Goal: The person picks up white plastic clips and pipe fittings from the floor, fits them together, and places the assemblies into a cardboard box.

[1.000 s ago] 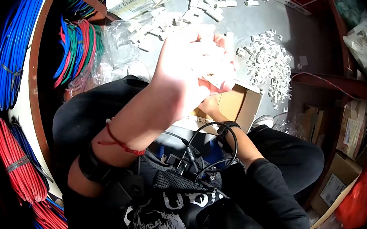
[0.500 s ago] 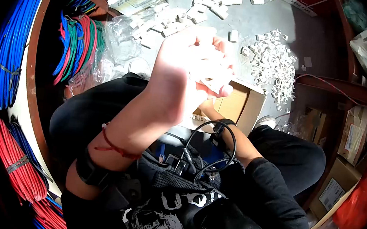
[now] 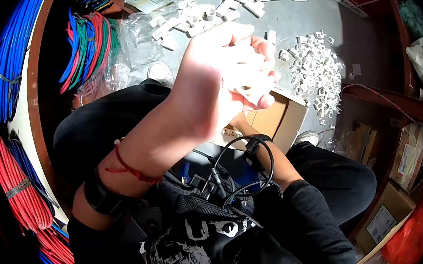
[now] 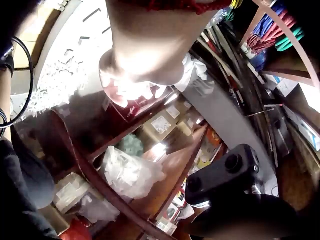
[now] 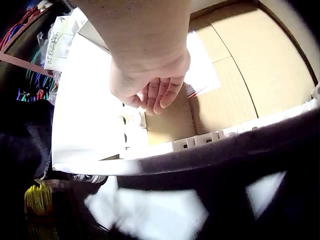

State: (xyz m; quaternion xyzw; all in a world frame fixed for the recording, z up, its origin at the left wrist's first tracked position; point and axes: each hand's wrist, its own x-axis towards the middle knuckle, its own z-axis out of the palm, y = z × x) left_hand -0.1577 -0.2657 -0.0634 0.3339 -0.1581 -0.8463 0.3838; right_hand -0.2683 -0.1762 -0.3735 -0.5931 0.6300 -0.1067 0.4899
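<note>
My left hand (image 3: 203,80), brightly lit and raised above the box, has its fingers curled round several white plastic pieces (image 3: 247,74). In the left wrist view the same hand (image 4: 142,65) shows white pieces (image 4: 132,90) at its fingers. Below it, my right hand (image 3: 239,120) reaches into the open cardboard box (image 3: 296,122), partly hidden by the left. In the right wrist view that hand (image 5: 152,82) hangs with bent fingers beside white pieces (image 5: 134,119) in a box corner; whether it pinches one is not visible. More white pieces (image 5: 200,140) line the box's near side.
A pile of small white clips (image 3: 316,73) lies on the floor beyond the box, with white pipe fittings (image 3: 228,6) further left. Cable coils (image 3: 17,57) fill the left shelf. Cartons (image 3: 408,156) and a red bag (image 3: 413,233) stand right. A black cable (image 3: 271,163) loops near the right wrist.
The view has shifted slightly, with the floor piles lying a little further right than at first. My left hand still grips the white pieces, and my right hand stays in the box.
</note>
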